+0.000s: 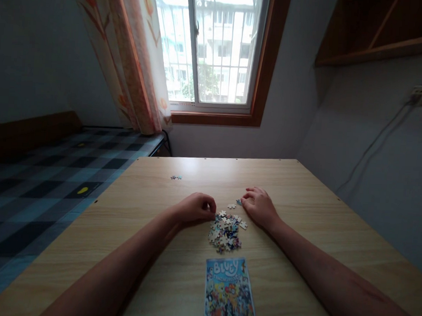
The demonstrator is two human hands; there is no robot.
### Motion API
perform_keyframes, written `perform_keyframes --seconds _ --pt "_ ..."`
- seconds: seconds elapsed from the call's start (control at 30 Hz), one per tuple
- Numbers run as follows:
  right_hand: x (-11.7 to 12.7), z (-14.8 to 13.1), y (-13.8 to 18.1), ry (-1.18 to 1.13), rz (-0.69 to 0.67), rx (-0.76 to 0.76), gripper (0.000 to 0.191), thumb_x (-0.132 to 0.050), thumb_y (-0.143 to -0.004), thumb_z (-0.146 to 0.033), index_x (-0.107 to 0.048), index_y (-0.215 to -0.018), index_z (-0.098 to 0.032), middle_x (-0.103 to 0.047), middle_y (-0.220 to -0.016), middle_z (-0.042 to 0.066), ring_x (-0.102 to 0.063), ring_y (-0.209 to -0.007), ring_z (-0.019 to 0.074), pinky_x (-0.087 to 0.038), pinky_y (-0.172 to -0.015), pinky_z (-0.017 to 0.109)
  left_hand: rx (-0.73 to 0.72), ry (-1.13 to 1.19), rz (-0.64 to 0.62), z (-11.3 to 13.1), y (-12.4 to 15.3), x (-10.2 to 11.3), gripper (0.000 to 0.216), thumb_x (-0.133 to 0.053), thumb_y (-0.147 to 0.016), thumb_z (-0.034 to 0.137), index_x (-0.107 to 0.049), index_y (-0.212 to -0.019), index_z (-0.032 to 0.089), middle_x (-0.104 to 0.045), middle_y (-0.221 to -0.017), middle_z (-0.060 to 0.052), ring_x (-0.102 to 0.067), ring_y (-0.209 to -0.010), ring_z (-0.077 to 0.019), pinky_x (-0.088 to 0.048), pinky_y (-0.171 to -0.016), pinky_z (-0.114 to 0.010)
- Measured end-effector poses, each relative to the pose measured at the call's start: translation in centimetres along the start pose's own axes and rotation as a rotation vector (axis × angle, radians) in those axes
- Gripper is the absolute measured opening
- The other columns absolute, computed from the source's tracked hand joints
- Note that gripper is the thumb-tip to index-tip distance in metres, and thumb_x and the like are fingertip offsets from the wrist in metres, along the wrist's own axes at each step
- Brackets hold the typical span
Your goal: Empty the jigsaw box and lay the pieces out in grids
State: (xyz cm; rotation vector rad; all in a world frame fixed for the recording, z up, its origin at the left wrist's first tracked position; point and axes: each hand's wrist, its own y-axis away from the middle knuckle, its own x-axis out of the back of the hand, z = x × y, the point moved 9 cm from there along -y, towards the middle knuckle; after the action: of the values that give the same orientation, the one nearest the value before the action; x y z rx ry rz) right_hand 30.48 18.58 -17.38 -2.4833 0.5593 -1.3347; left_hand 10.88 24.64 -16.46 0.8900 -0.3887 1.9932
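A heap of small jigsaw pieces (225, 231) lies on the wooden table (309, 240) between my hands. My left hand (195, 207) rests on the table at the heap's left edge, fingers curled in a pinch; what they hold is too small to make out. My right hand (258, 206) rests just right of the heap, fingers bent down onto a loose piece (238, 202). A few single pieces (232, 206) lie apart at the heap's far side. A printed picture sheet with cartoon figures (229, 295) lies flat in front of the heap, near me.
A lone pair of pieces (176, 177) sits further back on the left of the table. A bed with a checked cover (52, 177) stands along the table's left side. A window (210, 48) and a curtain (131, 58) are behind; a cable (372, 144) hangs on the right wall.
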Motion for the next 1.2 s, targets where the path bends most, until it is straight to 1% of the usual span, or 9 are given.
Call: perform_keyframes --seconds 0.1,0.23,0.37,0.53,0.73,0.87,1.0,1.1,1.2 --pt "0.2 -0.2 0.1 -0.054 0.029 0.033 0.020 -0.055 -0.081 -0.015 -0.073 -0.089 -0.020 -0.070 -0.115 0.008 -0.056 -0.120 0.0253 -0.038 -0.111 0.046 0.034 0.131 0.010 -0.5 0.0 0.3 0.021 -0.072 -0.070 0.037 -0.070 -0.076 0.016 -0.061 -0.067 0.002 -0.050 -0.065 -0.0127 -0.038 -0.061 -0.024" --pt "0.1 -1.2 0.2 -0.170 -0.010 0.139 0.035 -0.046 -0.076 -0.002 -0.071 -0.090 -0.022 -0.073 -0.111 0.003 -0.057 -0.123 0.0221 -0.040 -0.111 0.043 0.096 0.258 0.115 -2.0 -0.1 1.9 0.027 -0.071 -0.072 0.039 -0.070 -0.083 0.015 -0.067 -0.074 -0.001 -0.055 -0.067 -0.0138 -0.042 -0.063 -0.025" --pt "-0.7 -1.8 0.5 -0.161 -0.092 0.208 0.037 -0.046 -0.076 0.001 -0.072 -0.088 -0.023 -0.075 -0.103 0.001 -0.055 -0.128 0.0243 -0.041 -0.111 0.045 0.164 0.186 0.175 -3.6 -0.1 2.8 0.028 -0.069 -0.076 0.037 -0.075 -0.092 0.015 -0.074 -0.078 -0.004 -0.060 -0.067 -0.0160 -0.045 -0.064 -0.028" --pt "-0.9 -1.6 0.5 -0.106 -0.110 0.198 0.044 -0.047 -0.079 0.002 -0.074 -0.100 -0.025 -0.074 -0.108 0.002 -0.054 -0.130 0.0247 -0.041 -0.111 0.046 0.100 0.021 0.232 -3.3 -0.4 3.4 0.024 -0.064 -0.080 0.030 -0.078 -0.094 0.018 -0.079 -0.095 -0.005 -0.069 -0.087 -0.0205 -0.050 -0.082 -0.031" --pt "-0.9 -1.5 0.4 -0.063 -0.117 0.179 0.040 -0.050 -0.082 0.000 -0.074 -0.103 -0.025 -0.073 -0.113 0.004 -0.054 -0.131 0.0256 -0.039 -0.111 0.047 0.112 -0.086 0.149 -2.4 -0.4 2.8 0.023 -0.062 -0.079 0.030 -0.080 -0.091 0.019 -0.079 -0.091 -0.004 -0.070 -0.085 -0.0210 -0.050 -0.081 -0.030" --pt "-0.8 -1.6 0.5 0.009 -0.123 0.187 0.034 -0.053 -0.083 -0.004 -0.075 -0.100 -0.025 -0.072 -0.116 0.004 -0.052 -0.132 0.0282 -0.036 -0.111 0.052 0.068 -0.113 0.071 -1.8 -0.3 2.1 0.022 -0.063 -0.079 0.031 -0.080 -0.088 0.020 -0.079 -0.088 -0.003 -0.069 -0.080 -0.0190 -0.048 -0.075 -0.027" --pt "-0.8 -1.5 0.5 0.068 -0.123 0.201 0.031 -0.055 -0.085 -0.007 -0.076 -0.096 -0.027 -0.070 -0.122 0.002 -0.049 -0.133 0.0302 -0.033 -0.112 0.056 0.000 -0.187 0.058 -1.1 -0.2 1.8 0.020 -0.063 -0.077 0.029 -0.080 -0.085 0.021 -0.077 -0.084 -0.002 -0.065 -0.075 -0.0161 -0.044 -0.069 -0.025" --pt "-1.0 -1.7 0.5 0.059 -0.141 0.208 0.030 -0.053 -0.090 -0.013 -0.076 -0.104 -0.026 -0.069 -0.125 0.004 -0.049 -0.134 0.0302 -0.033 -0.113 0.055 -0.022 -0.233 0.059 -0.8 -0.1 1.7 0.018 -0.067 -0.076 0.032 -0.079 -0.082 0.021 -0.073 -0.080 -0.002 -0.062 -0.072 -0.0153 -0.041 -0.065 -0.024" --pt "-1.8 -2.6 0.9 0.019 -0.227 0.271 0.034 -0.049 -0.093 -0.015 -0.072 -0.117 -0.025 -0.067 -0.130 0.006 -0.045 -0.139 0.0308 -0.029 -0.115 0.059 -0.027 -0.286 0.067 -0.5 0.0 1.6 0.022 -0.070 -0.077 0.040 -0.077 -0.080 0.020 -0.071 -0.078 -0.003 -0.060 -0.070 -0.0157 -0.039 -0.063 -0.025"
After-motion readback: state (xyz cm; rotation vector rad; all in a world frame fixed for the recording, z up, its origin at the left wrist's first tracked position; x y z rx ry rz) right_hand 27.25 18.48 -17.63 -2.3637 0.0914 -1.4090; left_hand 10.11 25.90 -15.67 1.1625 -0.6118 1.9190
